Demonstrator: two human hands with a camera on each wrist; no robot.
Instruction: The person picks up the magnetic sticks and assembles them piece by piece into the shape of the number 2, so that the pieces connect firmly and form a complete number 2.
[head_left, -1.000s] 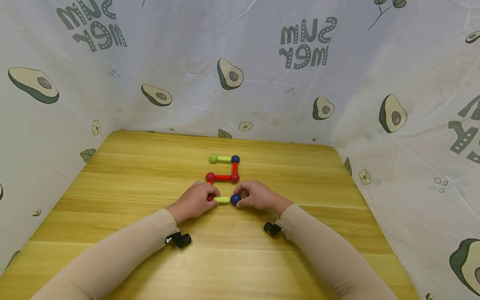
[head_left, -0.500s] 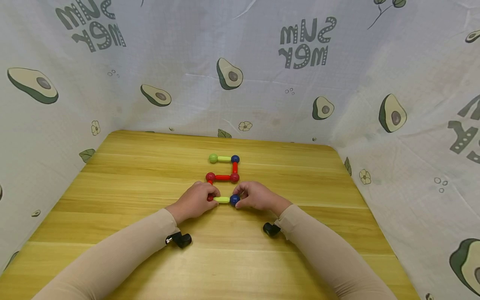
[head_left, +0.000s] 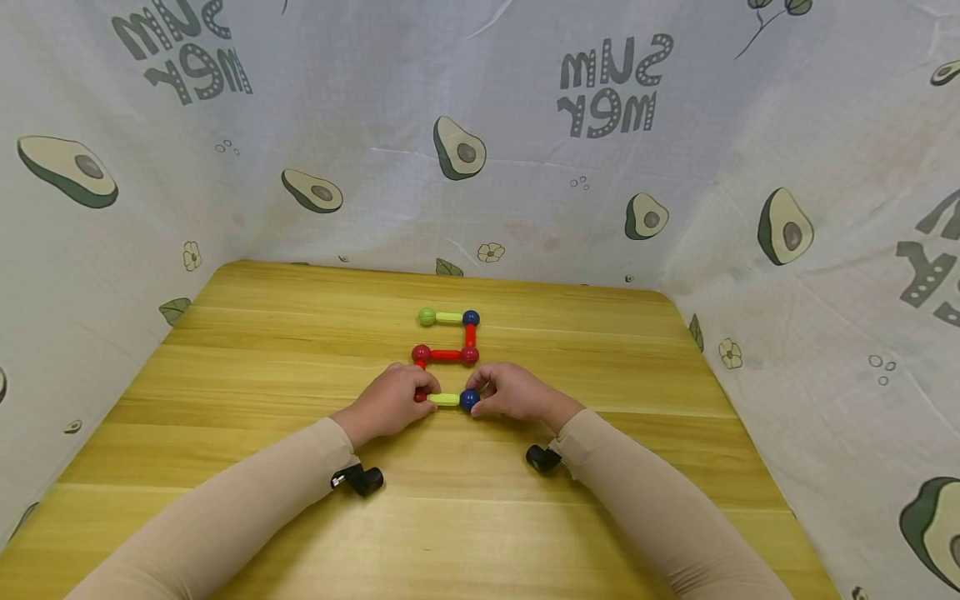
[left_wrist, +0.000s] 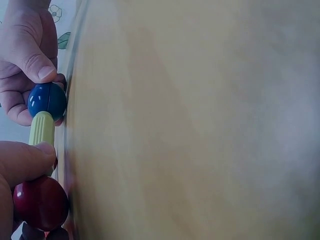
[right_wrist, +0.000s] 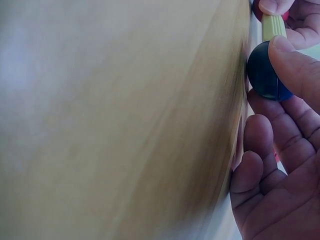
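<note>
My left hand pinches the joint where a yellow-green magnetic stick meets a dark red ball. Its thumb lies over that end of the stick in the left wrist view. At the other end, my right hand holds a blue ball between thumb and fingers, and the ball touches the stick. Farther from me the chain continues: a red stick, partly behind my left fingers, a red ball, a red stick and another red ball.
Beyond them, an upright red stick leads to a blue ball, a yellow-green stick and a green ball. Everything lies on a wooden table. A white cloth printed with avocados hangs around its back and sides.
My right hand has moved slightly left with the blue ball, closing the small gap to the yellow-green stick. My left hand has stayed in place.
</note>
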